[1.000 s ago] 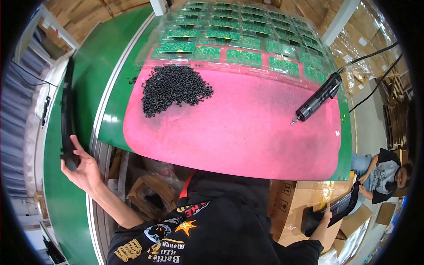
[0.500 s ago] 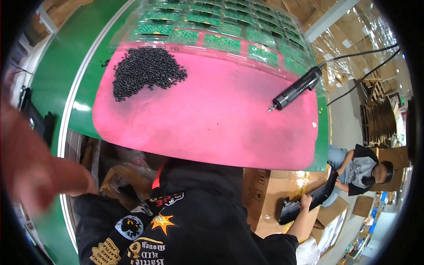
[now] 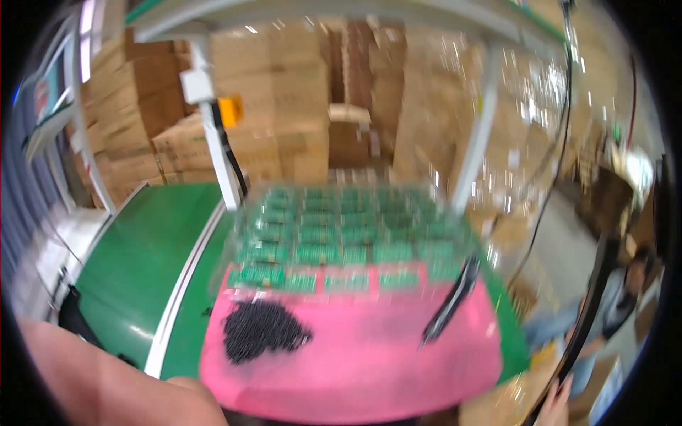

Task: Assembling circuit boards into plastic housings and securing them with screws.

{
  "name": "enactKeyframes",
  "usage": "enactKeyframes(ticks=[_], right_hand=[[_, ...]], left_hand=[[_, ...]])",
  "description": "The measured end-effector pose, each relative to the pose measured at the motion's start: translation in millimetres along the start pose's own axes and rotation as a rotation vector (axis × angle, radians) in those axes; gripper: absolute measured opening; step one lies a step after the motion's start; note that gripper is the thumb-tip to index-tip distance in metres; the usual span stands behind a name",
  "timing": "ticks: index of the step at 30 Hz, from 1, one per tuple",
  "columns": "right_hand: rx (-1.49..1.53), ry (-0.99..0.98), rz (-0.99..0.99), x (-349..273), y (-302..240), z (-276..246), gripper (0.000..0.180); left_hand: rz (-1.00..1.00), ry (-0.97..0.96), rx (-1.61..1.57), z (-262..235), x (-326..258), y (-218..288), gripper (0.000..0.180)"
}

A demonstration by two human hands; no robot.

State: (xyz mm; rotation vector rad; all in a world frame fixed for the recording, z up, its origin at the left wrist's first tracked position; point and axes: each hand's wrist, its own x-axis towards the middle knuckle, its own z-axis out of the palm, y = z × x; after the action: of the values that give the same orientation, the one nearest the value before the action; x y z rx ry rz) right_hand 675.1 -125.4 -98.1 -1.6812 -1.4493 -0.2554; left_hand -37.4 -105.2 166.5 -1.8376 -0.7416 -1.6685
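Note:
My right hand [image 3: 555, 405] is low at the right edge, its fingers closed round the lower part of a long black bar-like plastic part [image 3: 584, 316], which stands tilted up beside the table. My left hand [image 3: 185, 397] shows at the lower left by the near corner of a pink mat [image 3: 355, 390]; its fingers are blurred or cut off. On the mat lie a heap of small black screws [image 3: 261, 332] and a black electric screwdriver [image 3: 453, 302]. Behind them, clear trays [image 3: 387, 292] hold rows of green circuit boards [image 3: 347, 282].
To the left runs a green conveyor belt [image 3: 135, 263] with a white rail [image 3: 186, 284]. White posts [image 3: 477, 128] carry a shelf above the table. Stacked cardboard boxes [image 3: 270, 92] stand behind. Another person [image 3: 625, 291] sits at the right, and a cable [image 3: 550, 192] hangs there.
The view has tilted up, showing the shelf and boxes. My right hand has brought the black part from low beside me to upright at the right. My left arm stays at the left.

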Motion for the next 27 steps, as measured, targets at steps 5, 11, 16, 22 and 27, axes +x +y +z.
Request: enactKeyframes(ticks=[5, 11, 16, 22, 27], right_hand=[[0.035, 0.313, -0.747, 35, -90, -6, 0.034], [0.039, -0.749, -0.127, 33, -206, 13, 0.022], [0.003, -0.738, -0.998, 59, -257, 49, 0.016], [0.173, -1.082, -0.678, 66, -297, 49, 0.037], [0.492, -0.913, -0.841, 89, -403, 97, 0.042]], left_hand=[[-0.064, 0.053, 0.079, 29, -28, 9, 0.061], [-0.278, -0.152, 0.067, 34, -57, 13, 0.062], [-0.400, -0.276, 0.141, -25, -65, 33, 0.062], [-0.715, -0.590, -0.019, 19, -90, 30, 0.061], [-0.885, -0.669, -0.303, 17, -164, 37, 0.051]])
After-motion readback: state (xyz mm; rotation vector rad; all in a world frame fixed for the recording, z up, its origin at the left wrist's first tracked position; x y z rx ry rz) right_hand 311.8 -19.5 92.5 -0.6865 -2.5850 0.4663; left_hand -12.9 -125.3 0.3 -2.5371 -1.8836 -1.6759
